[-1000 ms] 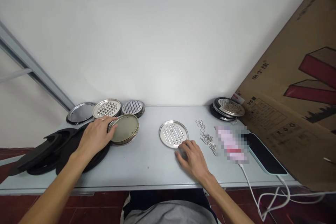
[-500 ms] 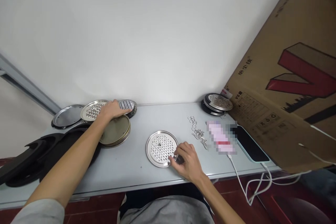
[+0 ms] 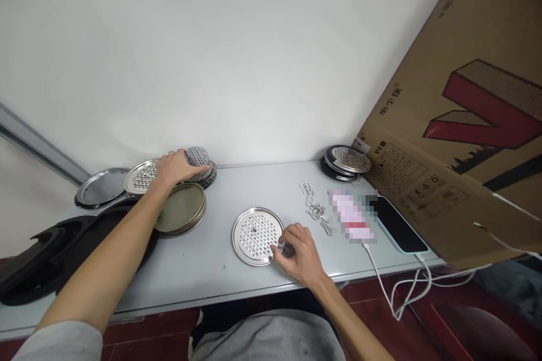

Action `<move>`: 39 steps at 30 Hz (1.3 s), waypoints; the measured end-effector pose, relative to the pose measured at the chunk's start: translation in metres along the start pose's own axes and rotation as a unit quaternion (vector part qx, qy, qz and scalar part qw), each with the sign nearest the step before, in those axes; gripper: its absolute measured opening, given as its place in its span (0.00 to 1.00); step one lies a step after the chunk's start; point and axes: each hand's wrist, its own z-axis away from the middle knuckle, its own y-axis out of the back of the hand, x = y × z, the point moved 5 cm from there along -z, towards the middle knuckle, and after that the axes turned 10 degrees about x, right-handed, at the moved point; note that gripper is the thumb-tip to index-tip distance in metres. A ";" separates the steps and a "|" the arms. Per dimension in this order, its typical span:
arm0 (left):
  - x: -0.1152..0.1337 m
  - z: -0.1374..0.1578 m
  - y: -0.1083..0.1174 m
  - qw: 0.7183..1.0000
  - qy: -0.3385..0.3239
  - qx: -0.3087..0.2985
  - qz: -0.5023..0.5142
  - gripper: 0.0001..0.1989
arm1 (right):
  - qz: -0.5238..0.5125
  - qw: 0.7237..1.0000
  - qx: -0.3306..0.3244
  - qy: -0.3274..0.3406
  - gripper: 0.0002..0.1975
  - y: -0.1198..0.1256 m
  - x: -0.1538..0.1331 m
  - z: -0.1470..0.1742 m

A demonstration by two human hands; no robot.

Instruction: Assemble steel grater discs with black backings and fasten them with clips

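My left hand (image 3: pixel 175 168) reaches to the back left, its thumb and fingers closed around a perforated silver grater disc (image 3: pixel 197 157). That disc is tilted up above a dark-rimmed stack (image 3: pixel 210 176) by the wall. On the table in front of me lies a round metal grater plate (image 3: pixel 258 237) with a raised rim and rows of holes. The fingers of my right hand (image 3: pixel 301 255) pinch this plate's right edge. Below my left wrist sits a pile of olive-coloured round plates (image 3: pixel 182 208). Another grater plate (image 3: pixel 141 177) is partly covered by my left hand.
A plain grey disc (image 3: pixel 101 187) and black curved parts (image 3: pixel 42 254) occupy the left side. Small metal rings and clips (image 3: pixel 317 211) lie right of centre. A stack of grater discs (image 3: pixel 347 161), a charging phone (image 3: pixel 402 225) and a large cardboard box (image 3: pixel 457 141) stand at right.
The grater disc at my left hand has come up and tilted off its stack. My right hand keeps its pinch on the plate's edge. The whole view has shifted slightly.
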 end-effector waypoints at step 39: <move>-0.065 0.133 0.080 0.978 -0.010 0.066 0.199 0.48 | -0.139 0.948 -0.163 -0.233 0.13 -0.173 -0.088 -0.122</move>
